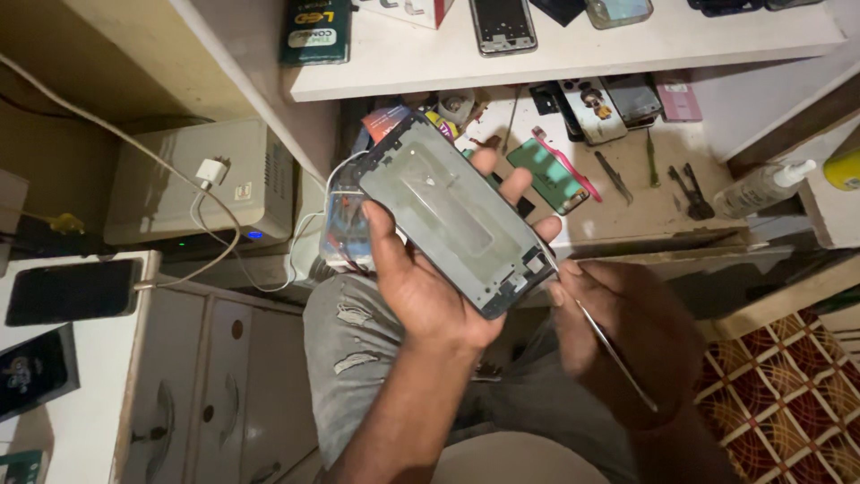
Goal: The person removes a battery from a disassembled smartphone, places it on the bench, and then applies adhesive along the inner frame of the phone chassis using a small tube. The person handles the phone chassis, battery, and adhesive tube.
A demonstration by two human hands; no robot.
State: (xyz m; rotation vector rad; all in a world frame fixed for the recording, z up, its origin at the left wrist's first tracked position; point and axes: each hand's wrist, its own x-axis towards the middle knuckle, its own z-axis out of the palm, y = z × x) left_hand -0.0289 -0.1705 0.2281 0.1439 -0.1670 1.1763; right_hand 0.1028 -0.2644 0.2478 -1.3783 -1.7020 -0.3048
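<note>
My left hand (419,282) grips a bare phone frame (457,211), a grey metal mid-plate with a dark rim, tilted with its inner side up. The thumb lies along its left edge and the fingertips show past its right edge. My right hand (627,332) holds thin metal tweezers (614,350), and their tip meets the lower right corner of the frame. Below both hands is my lap in grey ripped jeans (358,358).
A worn workbench (627,215) behind carries a green circuit part, a pink toothbrush (566,163), tweezers, cutters and phone cases. A white shelf (573,45) above holds another phone frame and boxes. A spray bottle (761,186) lies at right; a white box with a charger (210,175) and a dark phone (72,291) sit at left.
</note>
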